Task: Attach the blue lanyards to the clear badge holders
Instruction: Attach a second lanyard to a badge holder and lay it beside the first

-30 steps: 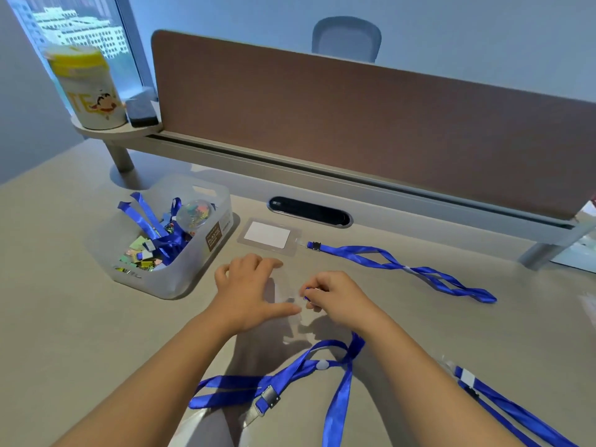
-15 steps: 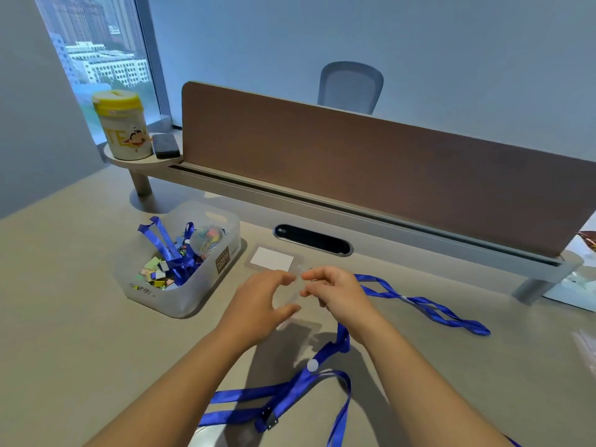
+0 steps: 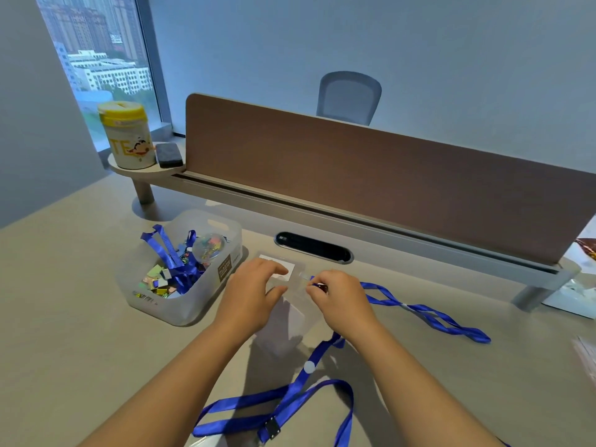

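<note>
At frame centre, a clear badge holder [image 3: 292,312] is held above the desk [image 3: 64,317]. The left hand [image 3: 254,293] pinches its left edge between thumb and fingers. The right hand [image 3: 338,295] is closed on the clip end of a blue lanyard [image 3: 303,385] at the holder's top edge (the clip itself is mostly hidden). The strap trails to lower centre. A second lanyard [image 3: 429,312] lies right; a plastic bin [image 3: 187,304] stands left.
</note>
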`<state>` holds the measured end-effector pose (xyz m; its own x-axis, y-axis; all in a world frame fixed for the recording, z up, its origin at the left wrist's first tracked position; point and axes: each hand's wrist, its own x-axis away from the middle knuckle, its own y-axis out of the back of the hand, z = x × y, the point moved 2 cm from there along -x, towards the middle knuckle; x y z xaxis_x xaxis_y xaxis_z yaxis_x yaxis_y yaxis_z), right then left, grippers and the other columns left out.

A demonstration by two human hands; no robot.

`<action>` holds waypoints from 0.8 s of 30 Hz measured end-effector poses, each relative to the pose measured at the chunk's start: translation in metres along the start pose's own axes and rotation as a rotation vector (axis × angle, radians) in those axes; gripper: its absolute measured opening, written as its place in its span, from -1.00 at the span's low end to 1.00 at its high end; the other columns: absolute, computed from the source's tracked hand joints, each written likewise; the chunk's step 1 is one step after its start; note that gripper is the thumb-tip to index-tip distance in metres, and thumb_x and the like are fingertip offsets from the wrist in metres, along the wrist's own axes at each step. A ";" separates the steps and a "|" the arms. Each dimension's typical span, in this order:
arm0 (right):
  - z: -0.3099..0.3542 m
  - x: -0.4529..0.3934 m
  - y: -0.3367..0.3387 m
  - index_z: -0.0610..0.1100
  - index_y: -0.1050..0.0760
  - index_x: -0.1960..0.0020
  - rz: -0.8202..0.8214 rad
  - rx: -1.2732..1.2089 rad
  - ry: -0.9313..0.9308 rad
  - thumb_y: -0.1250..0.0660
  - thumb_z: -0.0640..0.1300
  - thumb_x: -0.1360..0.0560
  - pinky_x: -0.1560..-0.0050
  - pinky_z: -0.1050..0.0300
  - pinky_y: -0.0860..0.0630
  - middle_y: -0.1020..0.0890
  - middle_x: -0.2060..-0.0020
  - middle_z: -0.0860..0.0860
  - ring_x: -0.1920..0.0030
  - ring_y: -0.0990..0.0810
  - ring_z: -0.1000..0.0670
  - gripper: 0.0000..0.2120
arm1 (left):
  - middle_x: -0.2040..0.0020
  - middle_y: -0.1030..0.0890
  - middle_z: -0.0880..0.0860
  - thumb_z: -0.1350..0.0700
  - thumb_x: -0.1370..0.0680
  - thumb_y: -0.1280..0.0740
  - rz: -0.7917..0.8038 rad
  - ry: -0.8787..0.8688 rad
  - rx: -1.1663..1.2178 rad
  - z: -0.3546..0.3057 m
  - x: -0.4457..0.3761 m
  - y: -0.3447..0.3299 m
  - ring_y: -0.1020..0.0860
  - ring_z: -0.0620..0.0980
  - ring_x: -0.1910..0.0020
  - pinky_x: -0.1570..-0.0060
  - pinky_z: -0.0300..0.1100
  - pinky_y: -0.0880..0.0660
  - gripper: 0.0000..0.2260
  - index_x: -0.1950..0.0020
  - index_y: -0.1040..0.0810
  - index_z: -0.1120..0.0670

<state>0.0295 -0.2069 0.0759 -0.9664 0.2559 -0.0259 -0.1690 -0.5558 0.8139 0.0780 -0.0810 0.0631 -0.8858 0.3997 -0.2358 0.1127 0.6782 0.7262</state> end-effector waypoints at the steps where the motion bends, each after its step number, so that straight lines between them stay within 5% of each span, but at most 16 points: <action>1: -0.001 -0.001 -0.001 -0.24 -0.55 -0.01 0.007 -0.035 -0.031 -0.18 -0.15 -0.54 0.18 0.13 -0.41 -0.62 0.05 -0.17 0.17 -0.49 -0.02 -0.78 | -0.18 -0.52 0.08 0.11 -0.47 -0.29 0.000 0.003 -0.006 0.001 0.002 -0.001 -0.41 0.01 -0.19 -0.18 -0.14 -0.34 -0.77 -0.12 -0.48 0.09; 4: -0.002 -0.003 -0.005 -0.37 -0.54 0.02 0.053 -0.218 -0.131 -0.20 -0.19 -0.52 0.20 0.07 -0.47 -0.61 0.14 -0.28 0.19 -0.52 -0.15 -0.75 | -0.17 -0.51 0.07 0.06 -0.45 -0.32 0.012 0.010 0.003 0.003 0.008 -0.005 -0.41 -0.01 -0.17 -0.15 -0.18 -0.32 -0.75 -0.09 -0.48 0.09; 7: 0.000 -0.005 -0.007 -0.40 -0.55 0.01 0.110 -0.401 -0.193 -0.19 -0.23 -0.52 0.19 0.16 -0.42 -0.56 0.25 -0.19 0.24 -0.49 -0.05 -0.75 | -0.15 -0.53 0.08 0.02 -0.42 -0.35 0.034 0.023 0.030 0.003 0.010 -0.008 -0.44 0.00 -0.14 -0.12 -0.16 -0.36 -0.71 -0.08 -0.48 0.10; 13: -0.003 -0.005 -0.012 -0.03 -0.49 0.28 0.196 -0.620 -0.233 -0.22 -0.18 -0.52 0.20 0.28 -0.41 -0.54 0.34 0.01 0.28 -0.49 0.10 -0.78 | -0.04 -0.62 0.10 -0.03 -0.38 -0.38 0.089 0.103 0.121 0.002 0.004 -0.005 -0.53 -0.01 0.00 -0.05 -0.04 -0.51 -0.69 -0.03 -0.50 0.11; 24: -0.009 -0.005 -0.012 -0.19 -0.59 0.04 0.257 -0.636 -0.227 -0.25 -0.17 -0.50 0.14 0.31 -0.42 -0.58 0.29 0.06 0.17 -0.53 0.10 -0.84 | 0.03 -0.64 0.17 0.03 -0.42 -0.35 0.147 0.029 0.025 -0.001 -0.005 -0.005 -0.54 0.03 0.09 0.10 -0.15 -0.47 -0.76 0.05 -0.54 0.18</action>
<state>0.0351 -0.2086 0.0609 -0.9381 0.1751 0.2987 -0.0890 -0.9557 0.2806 0.0810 -0.0866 0.0616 -0.8716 0.4780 -0.1087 0.2532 0.6289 0.7351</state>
